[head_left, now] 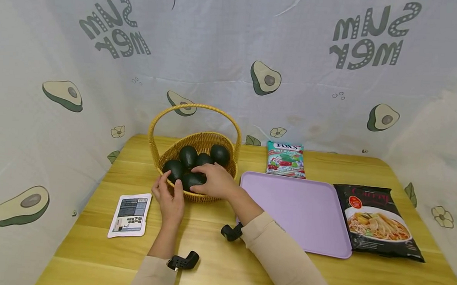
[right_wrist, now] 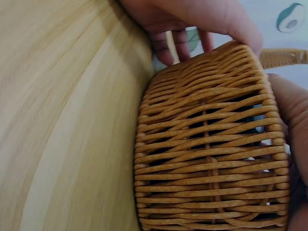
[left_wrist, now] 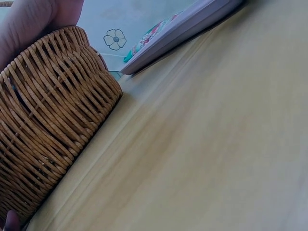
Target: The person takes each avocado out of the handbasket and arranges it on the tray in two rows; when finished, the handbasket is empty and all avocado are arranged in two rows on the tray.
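Observation:
A yellow-brown wicker basket (head_left: 210, 198) with a tall hoop handle (head_left: 197, 106) stands on the table, holding several dark green avocados (head_left: 188, 156). My left hand (head_left: 169, 206) holds the basket at its front left rim; in the right wrist view its fingers (right_wrist: 182, 45) lie along the outside wall. Reaching in over the front right rim, my right hand (head_left: 217, 183) grips the front avocado (head_left: 190, 181) between thumb and fingers. The right wrist view has part of that hand (right_wrist: 293, 110) at the rim, but the wicker mostly hides the fruit there.
Right of the basket lies a lilac tray (head_left: 294, 210), with a black noodle packet (head_left: 379, 223) against its right edge. A mint candy bag (head_left: 285, 160) sits behind the tray. Left of my left hand is a white pouch (head_left: 129, 215). A printed curtain (head_left: 218, 43) hangs behind the table.

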The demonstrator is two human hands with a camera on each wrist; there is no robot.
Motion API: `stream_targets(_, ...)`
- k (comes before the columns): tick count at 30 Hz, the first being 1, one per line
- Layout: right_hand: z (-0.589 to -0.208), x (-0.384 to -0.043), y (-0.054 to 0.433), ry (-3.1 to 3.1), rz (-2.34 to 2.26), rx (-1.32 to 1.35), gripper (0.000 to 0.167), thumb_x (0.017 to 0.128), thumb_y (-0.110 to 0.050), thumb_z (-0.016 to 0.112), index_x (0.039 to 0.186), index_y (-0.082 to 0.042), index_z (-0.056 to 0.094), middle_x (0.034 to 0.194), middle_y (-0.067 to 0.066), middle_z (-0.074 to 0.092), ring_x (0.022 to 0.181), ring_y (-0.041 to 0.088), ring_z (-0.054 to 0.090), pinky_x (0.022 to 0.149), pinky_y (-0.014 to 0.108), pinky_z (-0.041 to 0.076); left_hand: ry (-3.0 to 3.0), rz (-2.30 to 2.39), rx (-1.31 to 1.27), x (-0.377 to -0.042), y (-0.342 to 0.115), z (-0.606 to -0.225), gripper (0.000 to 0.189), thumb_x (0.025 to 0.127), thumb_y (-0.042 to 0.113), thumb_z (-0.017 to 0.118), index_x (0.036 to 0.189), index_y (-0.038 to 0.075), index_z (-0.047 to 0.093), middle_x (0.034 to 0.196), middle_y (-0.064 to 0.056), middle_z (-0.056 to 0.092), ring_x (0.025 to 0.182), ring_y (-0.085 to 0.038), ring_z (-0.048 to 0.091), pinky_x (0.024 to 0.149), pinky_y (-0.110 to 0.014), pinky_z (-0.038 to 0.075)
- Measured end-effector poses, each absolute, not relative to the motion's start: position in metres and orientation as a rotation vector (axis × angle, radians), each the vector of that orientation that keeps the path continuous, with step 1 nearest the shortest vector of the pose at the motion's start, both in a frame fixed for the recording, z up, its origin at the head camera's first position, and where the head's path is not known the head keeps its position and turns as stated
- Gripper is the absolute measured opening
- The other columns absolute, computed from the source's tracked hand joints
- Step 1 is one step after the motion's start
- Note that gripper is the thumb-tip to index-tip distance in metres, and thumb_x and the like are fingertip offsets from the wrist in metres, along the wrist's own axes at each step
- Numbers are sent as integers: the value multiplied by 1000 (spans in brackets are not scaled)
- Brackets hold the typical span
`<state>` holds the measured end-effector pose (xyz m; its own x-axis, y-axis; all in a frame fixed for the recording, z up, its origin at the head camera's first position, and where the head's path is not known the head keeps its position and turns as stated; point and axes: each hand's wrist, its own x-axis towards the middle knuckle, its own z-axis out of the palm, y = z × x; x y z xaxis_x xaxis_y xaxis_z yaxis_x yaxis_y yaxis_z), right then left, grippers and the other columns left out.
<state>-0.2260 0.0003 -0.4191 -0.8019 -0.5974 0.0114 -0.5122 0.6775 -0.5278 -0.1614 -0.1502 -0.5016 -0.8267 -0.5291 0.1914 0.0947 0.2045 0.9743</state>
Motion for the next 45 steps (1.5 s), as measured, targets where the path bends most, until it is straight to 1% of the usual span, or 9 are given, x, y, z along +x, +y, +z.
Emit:
stream_targets(5, -416, -219, 8, 2711, -1035, -842, 57, 90, -36, 78, 141, -17, 61, 147, 9, 57, 134, 31, 56, 109, 49, 48, -2007, -1659, 404, -161, -149, -501, 44, 103, 26, 57, 145, 18, 48, 154, -18, 19, 142, -39, 31, 111, -57, 35)
stream_targets(6, -416, -217, 10, 2716, -1082, -827, 57, 91, -35, 78, 142, -17, 61, 148, 9, 57, 134, 30, 57, 108, 49, 48, -2011, -1656, 404, -161, -149, -501, 44, 104, 27, 57, 145, 18, 48, 154, -18, 19, 143, -39, 30, 111, -58, 35)
stream_targets(10, -418, -211, 17, 2731, -1269, -766, 57, 90, -32, 79, 142, -17, 60, 147, 7, 57, 133, 30, 57, 106, 49, 50, -2009, -1657, 401, -162, -149, -501, 43, 104, 27, 56, 145, 18, 48, 154, -18, 20, 143, -39, 31, 109, -57, 36)
stream_targets(17, -421, -198, 32, 2713, -1518, -676, 58, 90, -26, 80, 143, -14, 59, 144, 7, 58, 130, 28, 58, 103, 45, 53, -2000, -1675, 425, -162, -149, -502, 43, 104, 26, 57, 145, 19, 49, 154, -16, 20, 139, -39, 36, 106, -55, 39)
stream_targets(22, -419, -191, 46, 2646, -1712, -590, 60, 90, -22, 79, 145, -12, 57, 139, 9, 59, 127, 29, 59, 102, 48, 53, -1991, -1706, 428, -161, -151, -504, 43, 104, 28, 56, 146, 19, 48, 156, -15, 17, 139, -39, 37, 105, -55, 39)
stream_targets(29, -416, -185, 67, 2591, -1837, -451, 60, 89, -20, 80, 144, -16, 57, 138, 8, 58, 126, 31, 60, 102, 50, 53, -1985, -1712, 432, -161, -152, -506, 43, 104, 27, 56, 146, 19, 48, 155, -15, 17, 138, -38, 38, 106, -55, 39)
stream_targets(37, -408, -184, 85, 2554, -1973, -309, 59, 88, -21, 81, 142, -15, 58, 140, 8, 57, 126, 30, 61, 100, 47, 54, -1998, -1702, 436, -160, -153, -506, 44, 105, 27, 53, 148, 18, 46, 156, -14, 17, 138, -38, 38, 104, -55, 39)
stream_targets(40, -407, -186, 93, 2546, -2015, -262, 59, 87, -18, 80, 142, -12, 58, 142, 9, 57, 124, 31, 62, 98, 44, 56, -1991, -1707, 433, -159, -152, -505, 43, 105, 26, 54, 147, 19, 47, 155, -13, 18, 134, -36, 40, 102, -51, 40)
stream_targets(45, -402, -189, 110, 2542, -2099, -221, 59, 88, -12, 79, 142, -10, 57, 141, 12, 57, 122, 31, 62, 91, 26, 56, -1978, -1691, 423, -159, -151, -504, 43, 104, 23, 56, 146, 20, 48, 152, -11, 22, 128, -30, 44, 96, -31, 40)
